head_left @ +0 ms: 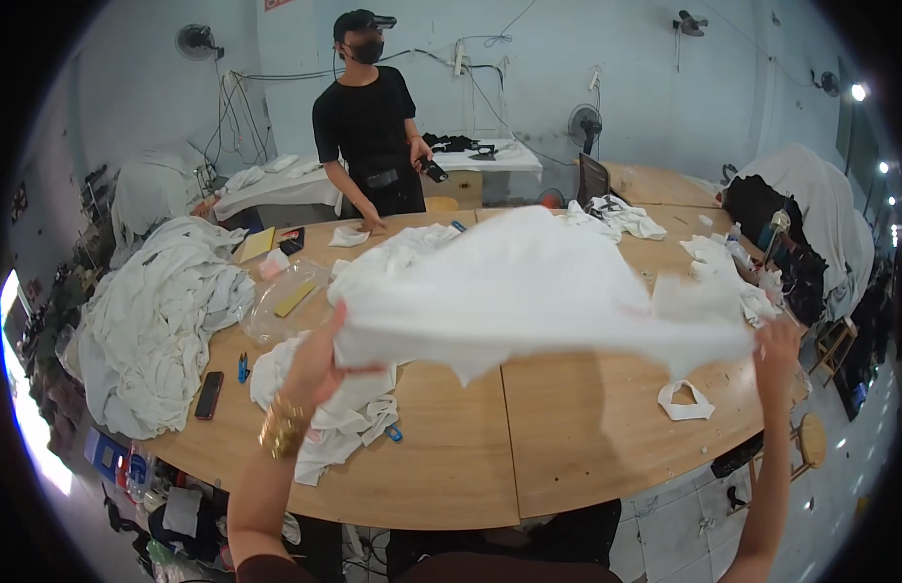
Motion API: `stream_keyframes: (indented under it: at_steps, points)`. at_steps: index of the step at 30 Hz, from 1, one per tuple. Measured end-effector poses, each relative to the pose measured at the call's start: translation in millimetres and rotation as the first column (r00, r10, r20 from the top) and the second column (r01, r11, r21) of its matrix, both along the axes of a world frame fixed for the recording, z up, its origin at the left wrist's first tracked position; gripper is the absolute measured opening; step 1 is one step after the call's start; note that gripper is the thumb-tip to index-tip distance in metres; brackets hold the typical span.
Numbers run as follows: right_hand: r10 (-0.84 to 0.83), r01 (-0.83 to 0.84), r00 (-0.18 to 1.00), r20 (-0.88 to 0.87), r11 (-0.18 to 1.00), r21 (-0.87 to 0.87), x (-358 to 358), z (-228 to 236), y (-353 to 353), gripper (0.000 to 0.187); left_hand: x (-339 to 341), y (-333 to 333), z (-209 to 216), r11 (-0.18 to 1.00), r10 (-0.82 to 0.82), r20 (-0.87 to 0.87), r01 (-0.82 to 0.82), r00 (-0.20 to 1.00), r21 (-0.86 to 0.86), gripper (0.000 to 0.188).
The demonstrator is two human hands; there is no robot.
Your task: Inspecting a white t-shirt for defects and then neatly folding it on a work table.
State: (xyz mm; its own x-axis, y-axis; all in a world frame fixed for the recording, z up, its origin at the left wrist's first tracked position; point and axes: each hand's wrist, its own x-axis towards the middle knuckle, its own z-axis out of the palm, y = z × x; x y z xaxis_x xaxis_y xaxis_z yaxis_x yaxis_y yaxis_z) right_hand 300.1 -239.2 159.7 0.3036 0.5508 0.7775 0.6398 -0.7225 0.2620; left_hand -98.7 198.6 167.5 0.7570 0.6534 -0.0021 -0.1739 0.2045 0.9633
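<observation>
A large white garment (529, 287) is stretched out in the air above the wooden table (568, 437). My left hand (317, 364), with a gold bracelet on the wrist, grips its left edge. My right hand (777, 355) grips its right edge near a sleeve. The cloth hangs between both hands and hides part of the table behind it. Under my left hand lies a crumpled white cloth (344, 418) on the table.
A big heap of white cloth (155, 321) fills the table's left end, beside a black phone (209, 394) and a clear plastic bag (281, 301). More white pieces (723, 267) lie at the right. A person in black (368, 126) stands at the far side. A small white scrap (684, 400) lies near the right.
</observation>
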Motion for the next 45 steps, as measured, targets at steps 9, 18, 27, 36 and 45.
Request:
stream_keyframes:
  at_steps: [9, 18, 27, 36, 45]
  points:
    - [0.075, -0.030, 0.741, -0.667, 0.996, 0.079, -101, -161, -38, 0.011, -56, -57, -178, 0.987, -0.022, -0.505, -0.062, 0.863, -0.149, 0.047]
    - [0.558, 0.264, 0.153, -0.815, 0.772, 0.578, -109, -177, -75, 0.012, -88, -54, -161, 0.957, -0.275, -0.591, 0.155, 0.758, -0.247, 0.046]
    - [0.161, -0.198, 0.592, -0.789, 0.979, 0.051, -51, -136, -28, 0.033, -61, -22, -168, 0.744, -0.263, -0.103, 0.133, 0.959, -0.655, 0.040]
    - [0.306, -0.238, 0.636, -0.709, 0.951, 0.197, 25, -147, 150, 0.021, 101, 70, -184, 0.837, -0.090, 0.003, 0.077, 0.996, -0.542, 0.036]
    - [0.126, -0.119, 0.697, -0.706, 0.991, 0.059, -42, -126, 28, 0.018, -85, 35, -185, 0.957, -0.292, -0.389, 0.266, 0.874, -0.120, 0.041]
